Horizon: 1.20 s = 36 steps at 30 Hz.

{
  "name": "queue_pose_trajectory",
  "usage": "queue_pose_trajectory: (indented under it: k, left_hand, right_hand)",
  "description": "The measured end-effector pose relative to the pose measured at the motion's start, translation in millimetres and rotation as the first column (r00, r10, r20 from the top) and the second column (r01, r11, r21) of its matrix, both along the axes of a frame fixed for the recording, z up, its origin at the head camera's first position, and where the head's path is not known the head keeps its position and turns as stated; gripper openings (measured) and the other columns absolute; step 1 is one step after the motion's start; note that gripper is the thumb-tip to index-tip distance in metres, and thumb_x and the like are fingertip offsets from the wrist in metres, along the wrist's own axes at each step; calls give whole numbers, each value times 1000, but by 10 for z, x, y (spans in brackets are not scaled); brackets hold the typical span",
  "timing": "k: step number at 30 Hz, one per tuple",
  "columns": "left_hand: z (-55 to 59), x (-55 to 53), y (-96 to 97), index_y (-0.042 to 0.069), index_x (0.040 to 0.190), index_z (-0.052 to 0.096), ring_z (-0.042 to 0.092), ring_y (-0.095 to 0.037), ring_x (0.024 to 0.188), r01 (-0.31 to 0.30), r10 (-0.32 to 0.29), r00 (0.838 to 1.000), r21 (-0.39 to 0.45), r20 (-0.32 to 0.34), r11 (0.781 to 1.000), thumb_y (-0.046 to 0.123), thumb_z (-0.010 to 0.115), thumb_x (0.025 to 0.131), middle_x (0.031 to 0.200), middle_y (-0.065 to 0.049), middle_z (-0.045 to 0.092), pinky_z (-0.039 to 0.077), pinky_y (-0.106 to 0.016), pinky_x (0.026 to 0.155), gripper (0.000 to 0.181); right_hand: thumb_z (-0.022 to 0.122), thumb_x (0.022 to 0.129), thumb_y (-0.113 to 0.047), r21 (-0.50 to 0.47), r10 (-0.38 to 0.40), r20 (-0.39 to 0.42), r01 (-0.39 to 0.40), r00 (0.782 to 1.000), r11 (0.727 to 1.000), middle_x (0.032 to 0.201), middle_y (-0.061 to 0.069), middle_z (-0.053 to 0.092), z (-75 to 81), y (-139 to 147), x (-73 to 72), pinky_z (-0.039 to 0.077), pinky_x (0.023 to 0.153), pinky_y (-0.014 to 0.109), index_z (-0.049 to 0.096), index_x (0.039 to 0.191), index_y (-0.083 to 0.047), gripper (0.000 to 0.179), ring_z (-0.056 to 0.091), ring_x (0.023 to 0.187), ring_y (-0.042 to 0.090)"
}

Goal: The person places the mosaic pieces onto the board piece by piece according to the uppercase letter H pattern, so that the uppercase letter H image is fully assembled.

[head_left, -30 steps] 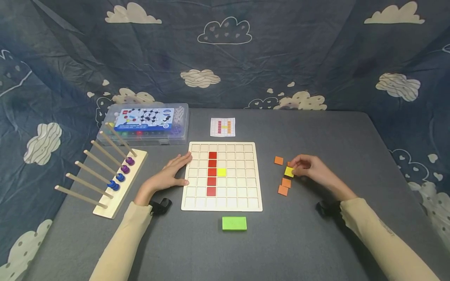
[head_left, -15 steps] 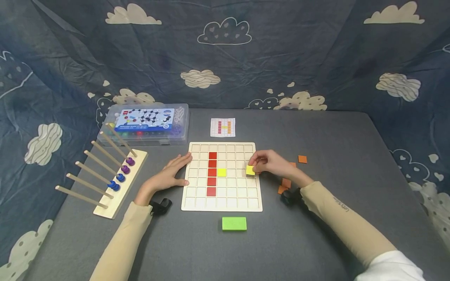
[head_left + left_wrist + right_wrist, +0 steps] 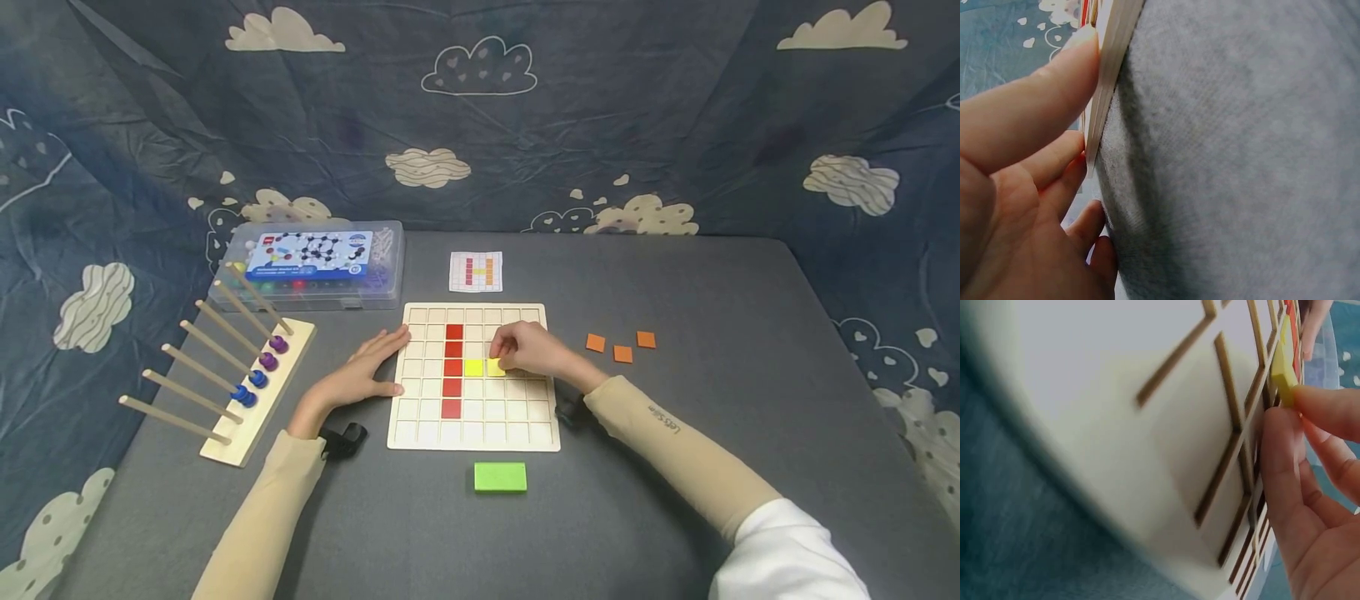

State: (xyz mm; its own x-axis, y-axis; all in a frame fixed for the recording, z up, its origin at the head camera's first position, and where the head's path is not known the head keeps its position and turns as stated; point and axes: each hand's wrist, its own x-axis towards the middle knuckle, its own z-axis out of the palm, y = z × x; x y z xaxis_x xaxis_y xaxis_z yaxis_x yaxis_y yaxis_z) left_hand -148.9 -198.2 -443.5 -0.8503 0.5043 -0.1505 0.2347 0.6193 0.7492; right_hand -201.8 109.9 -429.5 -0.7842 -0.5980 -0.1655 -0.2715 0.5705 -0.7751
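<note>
A light wooden grid board (image 3: 420, 432) lies flat on the table. Red square tiles (image 3: 452, 367) form a column on it, and one yellow tile (image 3: 473, 367) sits right of that column's middle. My right hand (image 3: 531, 348) pinches a second yellow tile (image 3: 495, 367) between thumb and fingers, at the cell beside the first one. In the right wrist view a yellow tile (image 3: 1284, 365) shows at the fingertips of that hand. My left hand (image 3: 360, 371) rests against the board's left edge, fingers extended; thumb and fingers touch the board's side (image 3: 1110, 81) in the left wrist view.
Three orange tiles (image 3: 622, 354) lie right of the board. A small printed pattern card (image 3: 476, 272) is behind it, a green block (image 3: 500, 477) in front. At the left stand a pegged wooden rack (image 3: 255, 396) with beads and a clear plastic kit box (image 3: 322, 265).
My right hand has carried the yellow tile leftward from the orange tiles onto the board. One orange tile lies farther right than a second ago. The left hand has stayed in place.
</note>
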Motion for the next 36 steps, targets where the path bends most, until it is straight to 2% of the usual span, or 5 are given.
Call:
queue_pose_trajectory:
  k: [10,17,24,31,36]
  left_hand:
    - [21,-2,8,0,151,22,0,-40,143,2,-2,1000,-2,-2,1000,16,72,85,157,-17,13,1,-63,108,84]
    - [-5,-8,-2,1,151,22,0,-39,143,4,-4,1000,-3,-1,1000,18,72,85,158,-17,13,1,-64,108,84]
    - [-37,-10,-22,3,152,21,-1,-38,143,2,-2,1000,0,3,1000,21,72,86,158,-16,12,2,-64,107,85]
    - [-47,-14,-29,3,152,21,-2,-38,143,0,0,1000,4,9,1000,21,71,86,158,-15,11,1,-64,107,85]
    - [-41,-11,-24,3,152,21,-2,-38,143,1,-1,1000,7,12,1000,21,71,86,158,-15,11,1,-64,107,85]
  right_hand:
    - [63,78,6,3,0,-35,0,999,1000,70,1,60,11,-19,28,43,60,27,66,82,-4,12,52,63,13]
    - [65,82,4,-125,9,84,2,996,992,81,6,63,11,195,-11,44,60,27,66,91,0,10,54,67,16]
    - [66,87,0,-235,-81,290,154,953,960,102,23,63,44,743,-95,53,74,33,60,111,9,26,62,84,25]
    - [66,90,-11,-177,-256,257,305,932,936,112,21,62,57,1438,-111,52,78,29,56,119,8,36,62,92,17]
    - [65,92,-13,-205,-346,251,399,904,893,110,11,64,51,1877,-81,53,80,30,50,124,10,42,63,93,12]
